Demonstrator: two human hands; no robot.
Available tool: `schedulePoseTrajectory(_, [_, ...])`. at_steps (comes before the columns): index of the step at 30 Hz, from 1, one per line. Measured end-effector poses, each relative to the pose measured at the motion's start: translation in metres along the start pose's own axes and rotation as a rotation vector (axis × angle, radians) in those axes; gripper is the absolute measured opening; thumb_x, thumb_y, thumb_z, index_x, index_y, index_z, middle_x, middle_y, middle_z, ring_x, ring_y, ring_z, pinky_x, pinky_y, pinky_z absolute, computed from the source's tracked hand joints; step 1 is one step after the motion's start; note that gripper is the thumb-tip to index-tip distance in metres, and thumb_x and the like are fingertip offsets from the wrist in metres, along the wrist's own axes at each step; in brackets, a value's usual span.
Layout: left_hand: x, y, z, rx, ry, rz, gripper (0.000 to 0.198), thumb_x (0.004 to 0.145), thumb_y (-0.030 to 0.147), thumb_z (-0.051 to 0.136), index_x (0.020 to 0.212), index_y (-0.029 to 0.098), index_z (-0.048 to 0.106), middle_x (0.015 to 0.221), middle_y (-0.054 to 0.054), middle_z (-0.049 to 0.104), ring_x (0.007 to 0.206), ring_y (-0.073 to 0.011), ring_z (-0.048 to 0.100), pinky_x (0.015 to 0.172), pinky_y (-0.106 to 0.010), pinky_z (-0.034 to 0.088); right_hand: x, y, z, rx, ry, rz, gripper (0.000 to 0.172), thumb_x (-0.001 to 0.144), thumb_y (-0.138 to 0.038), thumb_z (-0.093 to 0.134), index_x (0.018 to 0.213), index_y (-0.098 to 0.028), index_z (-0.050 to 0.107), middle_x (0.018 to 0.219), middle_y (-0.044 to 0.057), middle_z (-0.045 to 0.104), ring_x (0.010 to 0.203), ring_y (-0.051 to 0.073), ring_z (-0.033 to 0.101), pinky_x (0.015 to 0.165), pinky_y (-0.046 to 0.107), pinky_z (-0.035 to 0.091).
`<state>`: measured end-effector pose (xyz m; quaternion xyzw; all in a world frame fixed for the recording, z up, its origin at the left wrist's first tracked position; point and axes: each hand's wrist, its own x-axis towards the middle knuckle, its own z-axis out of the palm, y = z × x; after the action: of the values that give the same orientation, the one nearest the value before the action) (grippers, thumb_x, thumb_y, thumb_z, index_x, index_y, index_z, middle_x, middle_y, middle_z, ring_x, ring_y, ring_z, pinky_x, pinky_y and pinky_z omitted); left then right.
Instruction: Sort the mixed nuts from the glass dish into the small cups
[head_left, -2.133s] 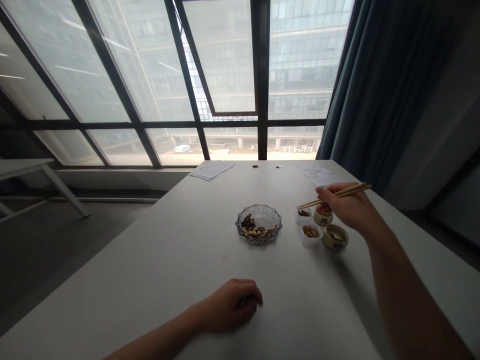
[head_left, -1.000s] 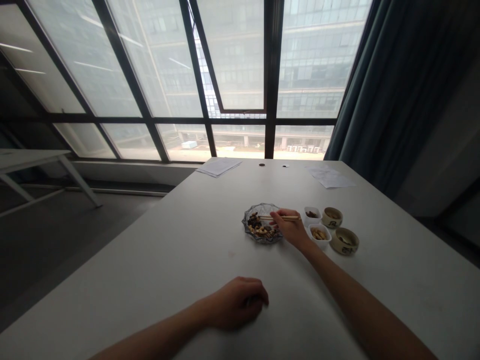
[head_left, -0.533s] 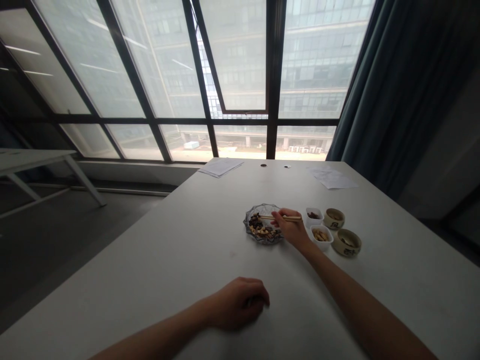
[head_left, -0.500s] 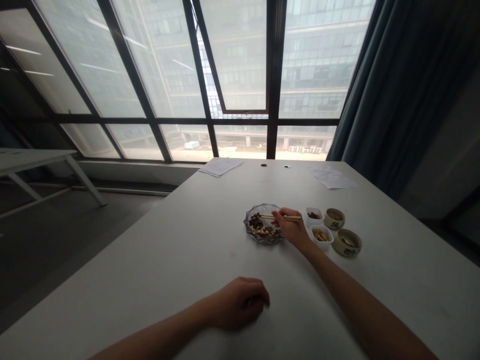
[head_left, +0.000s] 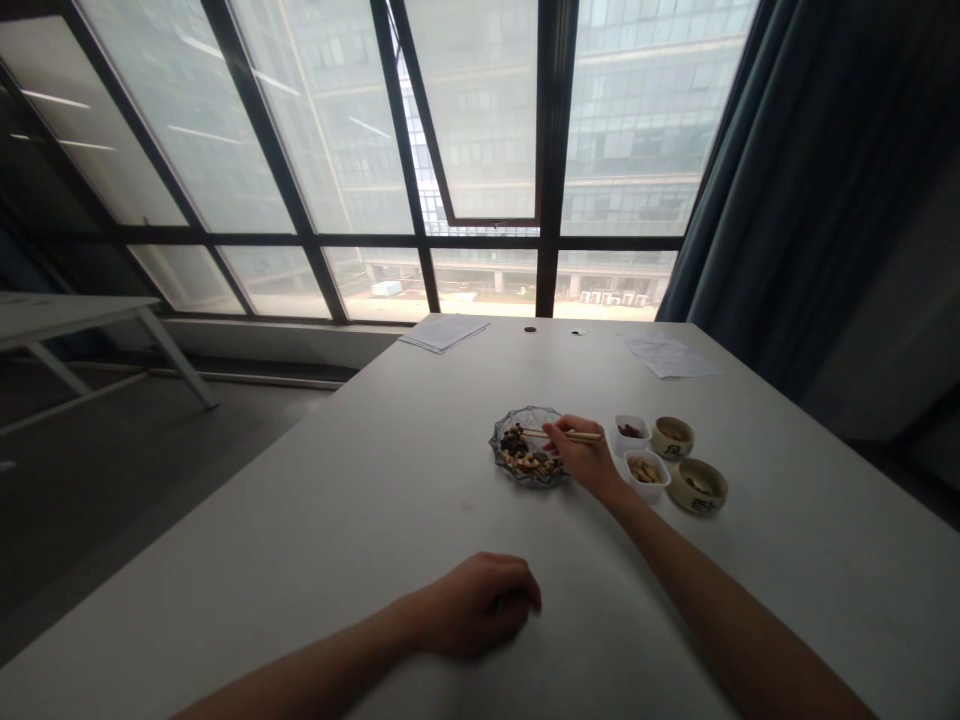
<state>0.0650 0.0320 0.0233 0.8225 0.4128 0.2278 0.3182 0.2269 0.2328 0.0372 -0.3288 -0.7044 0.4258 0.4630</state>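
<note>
My right hand is closed round a pair of light wooden chopsticks, whose tips reach over the left part of a clear glass bowl. Dark and pale dried pieces lie in that bowl. Whether the tips pinch a piece is too small to tell. Curled on the table nearer to me, my left hand has its fingers bent in, and nothing shows in it. Right of the glass bowl stand two white square dishes, one with dark pieces and one with yellowish pieces.
Two beige round bowls, the far one and the near one, stand right of the white dishes. Papers lie at the table's far left and another sheet at its far right. The white table reaches towards the windows.
The whole view has shifted very slightly, with the things on the table a little further right. Both hands keep nearly the same pose.
</note>
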Motion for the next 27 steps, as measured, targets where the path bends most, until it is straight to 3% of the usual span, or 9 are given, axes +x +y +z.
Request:
schedulePoseTrajectory(8, [0.0002,-0.0001,-0.0003,0.005,-0.002,0.000,0.025,0.085,0.009,0.056,0.102,0.019,0.071,0.091,-0.003,0.069,0.078,-0.0145,0.064,0.075,-0.022,0.050,0.0009,-0.0023,-0.0001,-0.030,0.007,-0.011,0.032,0.089,-0.047,0.066,0.074,-0.019,0.070,0.062,0.005,0.074,0.058,0.023,0.073,0.050,0.027,0.053])
schedulePoseTrajectory(18, [0.0007,0.0009,-0.0003,0.009,-0.009,-0.019,0.025,0.085,0.009,0.055,0.102,0.020,0.070,0.092,-0.003,0.070,0.079,-0.0148,0.064,0.076,-0.022,0.051,0.0008,0.0023,0.0020,-0.003,0.015,0.003,0.049,0.088,-0.063,0.063,0.070,-0.018,0.070,0.067,0.009,0.075,0.064,0.026,0.076,0.055,0.030,0.058])
schedulePoseTrajectory(27, [-0.0001,0.0000,0.0003,-0.003,-0.007,-0.012,0.026,0.084,0.008,0.055,0.103,0.019,0.071,0.092,-0.004,0.070,0.080,-0.0153,0.065,0.076,-0.023,0.051,0.0018,0.0043,0.0026,0.036,0.014,0.007,0.053,0.087,-0.067,0.063,0.072,-0.018,0.072,0.070,0.011,0.076,0.065,0.027,0.076,0.058,0.033,0.061])
